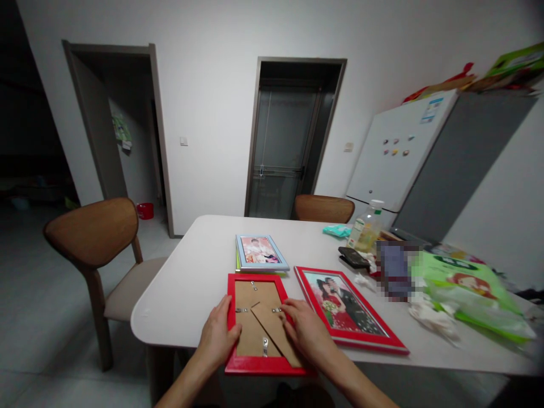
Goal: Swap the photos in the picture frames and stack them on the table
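Note:
A red picture frame (255,364) lies back side up at the table's front edge, its brown backing board (246,334) showing with a stand flap and metal clips on its sides. My left hand (217,331) grips its left side, thumb over the rim and fingers along the outer edge. At the right side my right hand (306,328) rests with bent fingers at the right clip (276,310). To the right a larger red frame (369,341) lies face up with a photo of a couple. Behind, a light blue frame (278,263) lies over something green.
On the table's (182,283) right side are a bottle (366,226), a black wallet-like item (353,258), crumpled tissues (433,317), a green package (471,283) and a teal packet (337,230). Chairs stand at the left (96,232) and far side (325,208).

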`<action>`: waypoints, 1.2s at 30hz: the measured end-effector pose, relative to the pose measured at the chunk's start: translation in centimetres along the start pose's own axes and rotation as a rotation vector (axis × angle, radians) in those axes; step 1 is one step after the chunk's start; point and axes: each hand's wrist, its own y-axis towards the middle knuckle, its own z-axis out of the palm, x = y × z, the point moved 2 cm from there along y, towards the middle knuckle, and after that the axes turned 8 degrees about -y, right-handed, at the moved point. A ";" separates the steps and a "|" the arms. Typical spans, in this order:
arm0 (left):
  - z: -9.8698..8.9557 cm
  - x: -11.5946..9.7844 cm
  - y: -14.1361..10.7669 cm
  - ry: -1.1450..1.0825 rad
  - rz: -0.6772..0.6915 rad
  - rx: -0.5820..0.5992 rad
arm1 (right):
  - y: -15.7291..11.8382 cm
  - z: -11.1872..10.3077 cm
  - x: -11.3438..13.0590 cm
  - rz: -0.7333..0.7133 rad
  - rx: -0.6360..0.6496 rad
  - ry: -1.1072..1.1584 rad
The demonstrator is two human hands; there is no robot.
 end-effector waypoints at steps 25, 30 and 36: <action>0.3 0.4 0.2 -0.065 0.056 -0.050 | 8.5 4.4 2.3 0.064 -0.047 -0.034; 0.2 0.3 0.0 -0.044 0.067 -0.044 | 8.1 4.2 2.3 0.037 -0.055 -0.035; 0.5 0.5 0.0 -0.026 0.071 -0.050 | 5.8 3.5 4.3 -0.149 -0.033 0.097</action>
